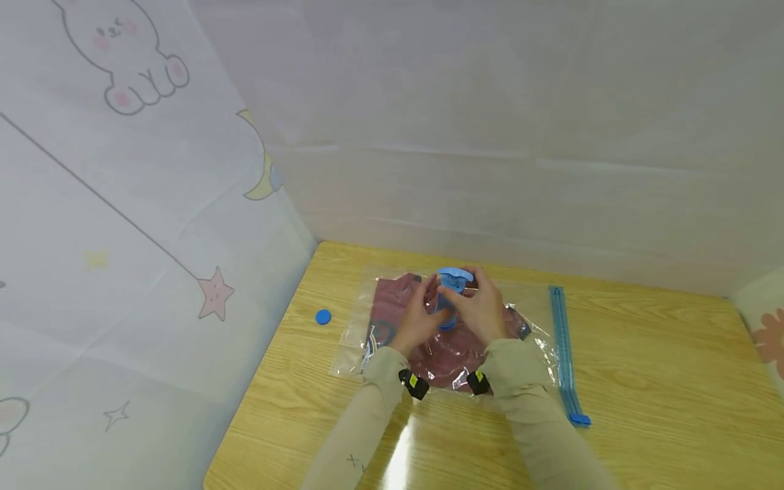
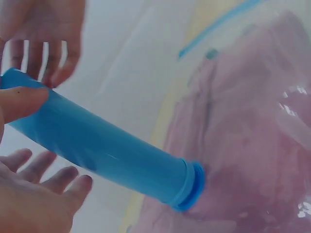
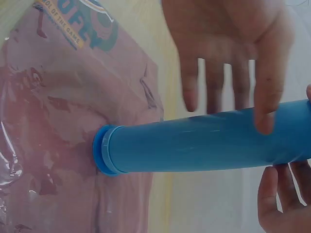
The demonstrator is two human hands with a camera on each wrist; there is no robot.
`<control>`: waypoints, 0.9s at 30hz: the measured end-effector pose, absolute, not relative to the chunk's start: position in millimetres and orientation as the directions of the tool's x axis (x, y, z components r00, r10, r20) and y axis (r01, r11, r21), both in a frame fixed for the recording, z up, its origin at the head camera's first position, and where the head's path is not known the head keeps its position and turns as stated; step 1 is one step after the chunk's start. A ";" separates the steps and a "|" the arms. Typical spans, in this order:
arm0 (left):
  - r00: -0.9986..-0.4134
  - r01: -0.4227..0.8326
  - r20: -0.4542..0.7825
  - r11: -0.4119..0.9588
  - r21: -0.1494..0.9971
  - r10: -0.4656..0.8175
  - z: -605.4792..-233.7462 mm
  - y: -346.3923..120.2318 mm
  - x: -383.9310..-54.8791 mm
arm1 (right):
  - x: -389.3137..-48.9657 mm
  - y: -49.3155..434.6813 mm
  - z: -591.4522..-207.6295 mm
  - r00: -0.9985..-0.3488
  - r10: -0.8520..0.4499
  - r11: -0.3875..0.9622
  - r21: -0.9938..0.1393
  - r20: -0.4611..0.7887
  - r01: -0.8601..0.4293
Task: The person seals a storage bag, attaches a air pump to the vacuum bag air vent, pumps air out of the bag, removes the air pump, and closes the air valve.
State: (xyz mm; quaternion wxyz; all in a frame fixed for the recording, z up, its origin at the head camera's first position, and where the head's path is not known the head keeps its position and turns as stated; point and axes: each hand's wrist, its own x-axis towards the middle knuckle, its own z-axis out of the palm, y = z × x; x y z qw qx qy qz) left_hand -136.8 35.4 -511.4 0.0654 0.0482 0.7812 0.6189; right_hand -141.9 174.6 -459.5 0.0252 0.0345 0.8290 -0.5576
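Observation:
A blue hand pump (image 1: 454,280) with a T-shaped handle stands on a clear plastic bag (image 1: 350,354). Inside the bag lies a dark red folded garment (image 1: 450,361) with a printed label. From the left side my left hand (image 1: 418,325) holds the pump's barrel (image 2: 112,141), thumb across the near face. My right hand (image 1: 484,309) holds the barrel from the other side, near the handle. In the right wrist view the pump's round foot (image 3: 107,150) sits on the plastic over the garment. Whatever lies under that foot is hidden.
A small round blue cap (image 1: 322,316) lies on the wooden table (image 1: 661,381), left of the bag. Along the bag's right edge runs a blue zip strip (image 1: 560,340), with a blue slider (image 1: 579,420) at its near end. White cloth walls (image 1: 429,184) border the table behind and at left.

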 end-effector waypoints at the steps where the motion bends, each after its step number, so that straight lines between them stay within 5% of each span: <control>1: -0.987 -0.006 -0.040 0.212 0.977 0.155 -509.3 36.0 -137.5 | -141.9 174.4 -460.4 -0.997 0.029 0.370 -0.925 -0.077 0.083; 19: -1.000 -0.019 -0.023 0.284 0.959 0.011 -500.5 47.9 -140.6 | -140.0 171.7 -464.2 -0.996 -0.080 0.318 -0.948 -0.030 0.004; 27: -0.996 0.083 0.093 0.484 0.871 0.005 -500.5 49.5 -138.0 | -141.0 169.5 -468.9 -0.993 -0.106 0.280 -0.960 -0.058 0.026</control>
